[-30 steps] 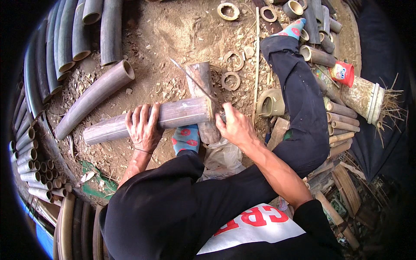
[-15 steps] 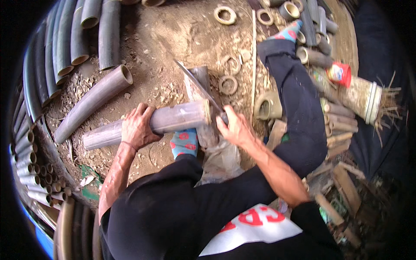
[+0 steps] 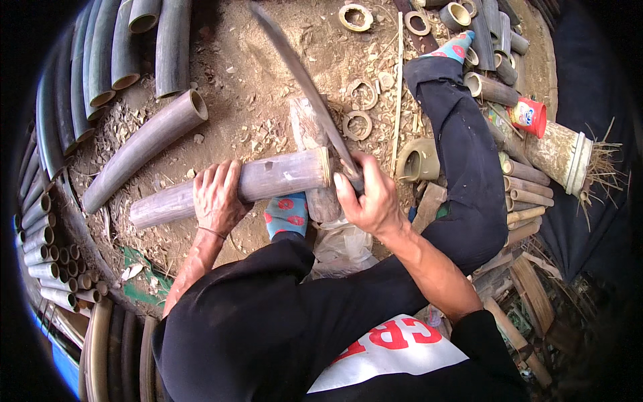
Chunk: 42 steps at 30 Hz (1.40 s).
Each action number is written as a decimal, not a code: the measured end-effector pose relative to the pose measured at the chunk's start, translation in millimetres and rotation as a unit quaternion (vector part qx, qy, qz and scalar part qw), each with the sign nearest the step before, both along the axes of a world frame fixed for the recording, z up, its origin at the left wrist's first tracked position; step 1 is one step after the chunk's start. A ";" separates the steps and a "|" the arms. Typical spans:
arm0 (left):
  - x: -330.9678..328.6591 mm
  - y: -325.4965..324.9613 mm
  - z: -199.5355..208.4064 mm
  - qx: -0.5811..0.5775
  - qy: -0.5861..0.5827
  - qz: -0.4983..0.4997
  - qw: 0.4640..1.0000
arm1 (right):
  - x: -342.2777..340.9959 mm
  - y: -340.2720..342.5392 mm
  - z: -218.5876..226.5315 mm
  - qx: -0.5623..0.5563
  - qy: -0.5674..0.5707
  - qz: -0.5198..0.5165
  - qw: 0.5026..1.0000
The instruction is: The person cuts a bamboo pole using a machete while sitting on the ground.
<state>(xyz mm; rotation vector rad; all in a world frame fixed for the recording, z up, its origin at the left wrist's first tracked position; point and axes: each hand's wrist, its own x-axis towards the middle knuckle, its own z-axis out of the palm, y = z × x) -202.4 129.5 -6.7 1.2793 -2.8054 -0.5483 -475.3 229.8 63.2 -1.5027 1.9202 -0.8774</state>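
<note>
My left hand is wrapped over the middle of a thick, greyish bamboo tube, pressing it down. The tube lies crosswise, its right part resting on a short wooden block on the ground. My right hand grips the handle of a long-bladed knife, slightly blurred. Its blade points away and to the left, passing close by the tube's pale cut right end; whether it touches cannot be made out. A patterned sock on my left foot shows just under the tube.
Another bamboo tube lies at the left, with long tubes behind it. Cut rings and shavings litter the dirt. My right leg stretches forward, beside short bamboo pieces, a red packet and a whitish container.
The knife's blade has swung so that its tip reaches much farther away. My right hand has moved slightly right and nearer. The held bamboo tube has shifted a little to the right.
</note>
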 end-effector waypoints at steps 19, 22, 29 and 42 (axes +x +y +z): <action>-3.9 2.6 18.0 0.065 -0.031 -0.013 0.997 | -13.8 30.4 -30.4 0.248 -0.010 -0.019 0.969; -6.7 -21.1 24.2 0.155 -0.067 -0.019 0.985 | -10.3 26.1 -23.5 0.195 -0.023 -0.026 0.980; -4.2 -22.0 16.4 0.127 -0.041 -0.019 0.991 | 7.6 2.9 14.7 -0.016 -0.017 -0.032 0.999; -5.9 -7.8 8.1 0.073 -0.020 -0.002 0.997 | -1.7 20.5 -21.8 0.132 0.091 0.020 0.987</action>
